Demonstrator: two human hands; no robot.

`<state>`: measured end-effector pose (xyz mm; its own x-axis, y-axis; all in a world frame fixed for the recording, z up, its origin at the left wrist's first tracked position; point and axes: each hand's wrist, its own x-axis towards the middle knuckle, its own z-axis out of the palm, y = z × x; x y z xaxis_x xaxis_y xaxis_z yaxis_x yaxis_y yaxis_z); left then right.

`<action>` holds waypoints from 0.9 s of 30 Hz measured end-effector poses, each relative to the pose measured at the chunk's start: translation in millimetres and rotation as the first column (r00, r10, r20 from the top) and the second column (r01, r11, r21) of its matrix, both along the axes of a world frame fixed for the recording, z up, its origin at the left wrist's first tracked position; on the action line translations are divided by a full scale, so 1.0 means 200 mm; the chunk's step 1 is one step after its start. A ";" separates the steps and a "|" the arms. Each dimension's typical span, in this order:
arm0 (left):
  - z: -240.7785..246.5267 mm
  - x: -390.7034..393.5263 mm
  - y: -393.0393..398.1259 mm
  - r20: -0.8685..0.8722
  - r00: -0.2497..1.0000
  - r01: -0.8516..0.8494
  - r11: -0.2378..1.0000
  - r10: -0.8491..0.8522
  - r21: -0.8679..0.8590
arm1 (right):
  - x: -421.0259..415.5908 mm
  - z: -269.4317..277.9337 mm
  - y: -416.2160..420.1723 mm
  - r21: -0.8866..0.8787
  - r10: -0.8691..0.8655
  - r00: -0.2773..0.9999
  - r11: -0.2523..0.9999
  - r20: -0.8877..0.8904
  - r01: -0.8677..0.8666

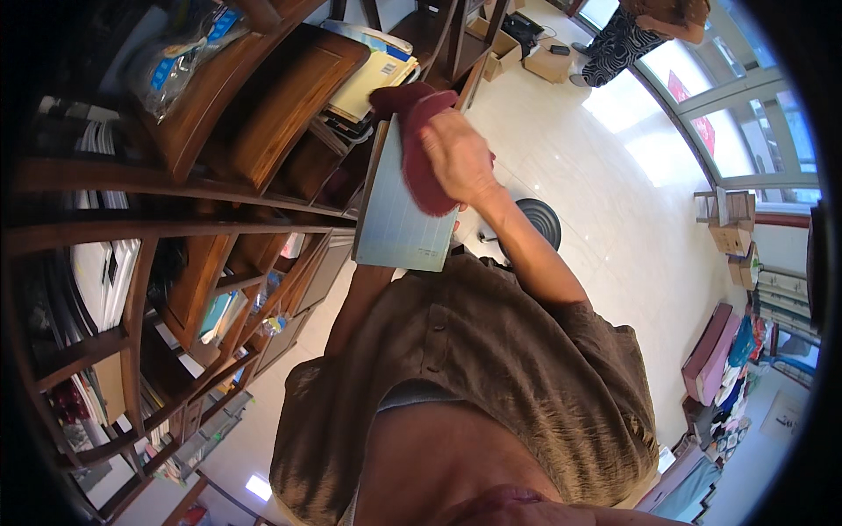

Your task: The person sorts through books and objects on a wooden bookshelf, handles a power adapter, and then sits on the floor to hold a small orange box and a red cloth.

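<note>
A book with a pale blue-grey cover (395,217) lies flat in front of my chest. Over its upper right part is a dark red cloth (421,158), pressed down by my right hand (460,154), which is shut on it. Part of the cloth hangs past the book's far edge. My left hand is beneath the book, with only fingertips (457,225) showing at its right edge; the left forearm comes up from below. More books and papers with a pale yellow cover (371,82) lie in the shelf just beyond the cloth.
Dark wooden shelves (131,223) with books and plastic-wrapped items fill the left side. A round black base (536,227) stands on the tiled floor to my right. Open cardboard boxes (503,52) and a standing person (625,39) are farther off. A pink case (710,355) lies at the far right.
</note>
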<state>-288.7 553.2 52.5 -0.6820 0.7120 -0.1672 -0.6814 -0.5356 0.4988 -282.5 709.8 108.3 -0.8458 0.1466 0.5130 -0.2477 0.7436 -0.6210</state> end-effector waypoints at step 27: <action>0.05 -0.12 -0.29 -0.333 0.815 -0.579 0.647 0.474 -0.496 | 0.29 0.03 -0.01 -0.981 0.678 0.709 0.116 0.191 0.154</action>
